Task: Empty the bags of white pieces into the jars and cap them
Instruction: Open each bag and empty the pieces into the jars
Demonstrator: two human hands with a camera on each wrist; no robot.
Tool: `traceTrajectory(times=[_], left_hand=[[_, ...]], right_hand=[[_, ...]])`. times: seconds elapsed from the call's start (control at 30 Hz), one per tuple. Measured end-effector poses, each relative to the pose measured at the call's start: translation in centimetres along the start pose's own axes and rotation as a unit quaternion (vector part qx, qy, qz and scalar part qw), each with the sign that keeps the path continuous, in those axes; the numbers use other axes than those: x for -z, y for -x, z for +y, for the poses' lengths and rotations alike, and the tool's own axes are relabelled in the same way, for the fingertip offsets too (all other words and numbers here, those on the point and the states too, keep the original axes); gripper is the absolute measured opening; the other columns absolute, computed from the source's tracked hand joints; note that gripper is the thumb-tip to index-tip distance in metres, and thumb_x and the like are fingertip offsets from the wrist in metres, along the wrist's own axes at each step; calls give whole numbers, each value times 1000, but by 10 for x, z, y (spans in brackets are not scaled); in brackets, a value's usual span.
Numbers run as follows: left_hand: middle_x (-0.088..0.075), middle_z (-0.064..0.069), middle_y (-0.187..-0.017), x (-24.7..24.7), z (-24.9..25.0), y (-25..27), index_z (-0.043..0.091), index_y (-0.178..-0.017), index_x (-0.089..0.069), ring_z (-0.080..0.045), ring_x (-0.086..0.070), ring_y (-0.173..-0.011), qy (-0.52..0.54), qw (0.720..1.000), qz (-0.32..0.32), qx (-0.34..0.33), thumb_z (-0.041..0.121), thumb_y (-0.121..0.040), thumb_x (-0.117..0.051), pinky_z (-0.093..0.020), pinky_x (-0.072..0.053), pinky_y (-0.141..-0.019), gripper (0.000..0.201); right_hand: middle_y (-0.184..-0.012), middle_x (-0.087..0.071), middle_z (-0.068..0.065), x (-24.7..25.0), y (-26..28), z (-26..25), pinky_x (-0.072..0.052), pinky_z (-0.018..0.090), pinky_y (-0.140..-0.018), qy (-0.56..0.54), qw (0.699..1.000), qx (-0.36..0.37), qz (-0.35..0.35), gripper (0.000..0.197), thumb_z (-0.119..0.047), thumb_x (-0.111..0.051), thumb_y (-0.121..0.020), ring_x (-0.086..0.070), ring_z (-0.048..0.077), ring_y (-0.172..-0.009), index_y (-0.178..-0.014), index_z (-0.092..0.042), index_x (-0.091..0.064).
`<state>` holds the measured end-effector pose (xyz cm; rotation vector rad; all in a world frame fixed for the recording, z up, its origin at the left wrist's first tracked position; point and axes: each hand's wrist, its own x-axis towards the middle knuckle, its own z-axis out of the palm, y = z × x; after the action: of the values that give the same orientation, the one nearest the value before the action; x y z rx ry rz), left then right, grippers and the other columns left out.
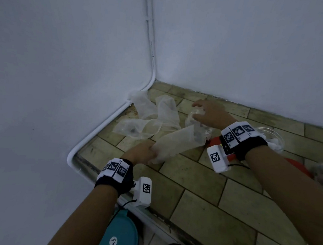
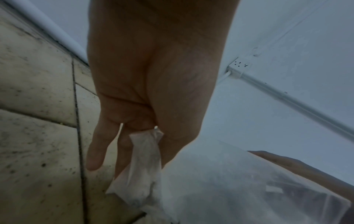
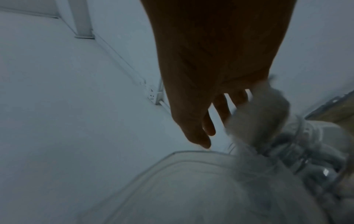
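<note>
A clear jar point(image 1: 191, 121) lies tilted on the tiled counter point(image 1: 217, 215). My right hand point(image 1: 208, 112) arches over its mouth and grips the rim. A long translucent bag point(image 1: 174, 143) slants up from my left hand point(image 1: 144, 153) to the jar, its open end against the jar's mouth. In the left wrist view the left hand point(image 2: 153, 75) pinches the bag's point(image 2: 220, 181) bottom corner. The right wrist view is blurred: the right hand point(image 3: 201, 75), the jar's neck point(image 3: 306, 144) and the bag point(image 3: 191, 189) below. White pieces inside the held jar cannot be made out.
Several empty bags point(image 1: 151, 119) lie crumpled in the back corner by the walls. A second jar point(image 1: 272, 138) with white pieces stands behind my right wrist. Red lids point(image 1: 214, 141) point(image 1: 299, 165) lie near it. A teal lid point(image 1: 121, 234) sits below the counter edge.
</note>
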<state>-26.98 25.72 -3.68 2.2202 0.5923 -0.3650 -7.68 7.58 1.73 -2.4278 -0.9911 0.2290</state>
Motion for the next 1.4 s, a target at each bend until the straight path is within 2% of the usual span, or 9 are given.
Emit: traceTrajectory(times=[0.13,0.23,0.43,0.57,0.7,0.93,1.23,1.33,1.4], left_hand=[[-59,-13,-122,-1,-4,0,7,-128,-55,-32,-60,-108,68,997,15,29,15,-96,-51,-40,-57,-87,34],[-60,-15,-123,-1,-6,-1,6,-126,-56,-32,-61,-107,87,995,22,40,14,-96,-50,-43,-57,-87,32],[-63,-20,-115,-1,-6,-1,-1,-118,-58,-35,-65,-99,113,991,46,56,9,-94,-46,-39,-59,-76,29],[-64,-18,-115,-2,-10,-3,3,-116,-59,-31,-65,-95,114,990,57,57,10,-93,-46,-34,-59,-69,27],[-63,-18,-116,-3,-7,-4,3,-120,-59,-33,-64,-100,102,991,62,57,10,-93,-46,-37,-59,-73,31],[-64,-18,-111,-3,-5,-1,0,-116,-60,-36,-65,-98,83,993,77,45,8,-91,-47,-38,-58,-71,29],[-69,-23,-94,-5,-8,-2,-3,-96,-68,-36,-67,-88,52,992,115,-15,27,-69,-50,-52,-56,-82,44],[-70,-21,-92,-5,-11,-3,2,-93,-69,-36,-68,-87,60,990,125,-18,24,-75,-52,-51,-57,-79,33],[-70,-21,-92,-4,-10,1,3,-92,-69,-36,-68,-86,78,989,127,-23,27,-70,-52,-51,-58,-77,37]], right_hand=[[-107,-60,8,5,3,1,-39,22,-75,-10,999,15,33,21,-11,-54,-86,-56,20,-98,-106,-7,-61],[-89,-58,4,8,7,4,-37,17,-59,0,999,16,36,15,-11,-56,-84,-56,19,-83,-95,-4,-63],[-78,-57,6,12,32,16,-36,23,-56,-3,996,-36,84,8,-8,-53,-83,-51,18,-73,-82,-4,-60],[-77,-60,5,-19,56,35,-48,31,-63,61,994,-79,-52,15,-23,-62,-78,-57,20,-73,-76,-8,-62],[-100,-61,-1,-48,61,46,-48,31,-77,101,986,-75,-111,31,-39,-71,-74,-58,19,-92,-96,-17,-65],[-98,-66,3,-55,63,49,-48,29,-73,85,993,-64,-53,22,-36,-69,-80,-58,16,-84,-89,-16,-71],[-73,-61,-2,4,57,29,-38,13,-57,-144,957,-71,242,15,-30,-70,-80,-55,8,-65,-78,-17,-63],[-77,-63,-2,1,45,19,-40,11,-60,-119,960,-53,248,17,-30,-65,-84,-57,11,-70,-84,-13,-68],[-84,-69,3,-8,35,17,-44,24,-76,-72,977,-38,199,28,-33,-58,-84,-59,16,-80,-88,-10,-73]])
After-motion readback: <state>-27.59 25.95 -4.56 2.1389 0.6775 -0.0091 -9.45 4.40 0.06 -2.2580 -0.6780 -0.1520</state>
